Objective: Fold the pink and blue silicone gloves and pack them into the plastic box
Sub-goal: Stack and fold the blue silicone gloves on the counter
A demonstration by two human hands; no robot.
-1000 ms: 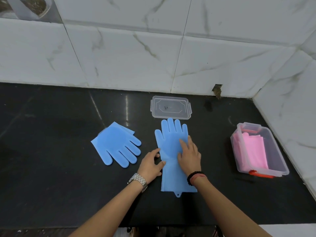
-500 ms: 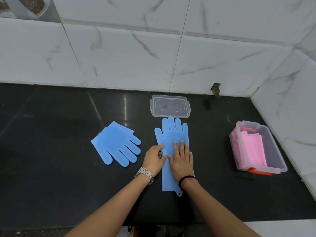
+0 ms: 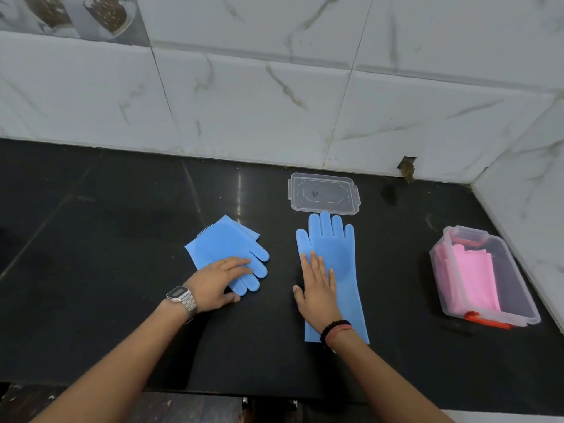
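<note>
A blue silicone glove (image 3: 335,248) lies flat and full length on the black counter, fingers pointing at the wall. My right hand (image 3: 317,288) presses flat on its palm area with straight fingers. To the left lies a second blue glove (image 3: 222,245), folded. My left hand (image 3: 216,279) rests on its lower part, fingers extended over it. At the right stands the clear plastic box (image 3: 531,312) with folded pink gloves (image 3: 470,279) inside.
The box's clear lid (image 3: 323,193) lies flat by the wall, just beyond the long glove's fingertips. An orange latch (image 3: 485,320) shows at the box's near end. White marble tile walls close the back and right. The counter's front edge runs below my forearms.
My left hand has left the long glove and moved left onto the folded blue glove. My right hand has stayed pressing on the long glove.
</note>
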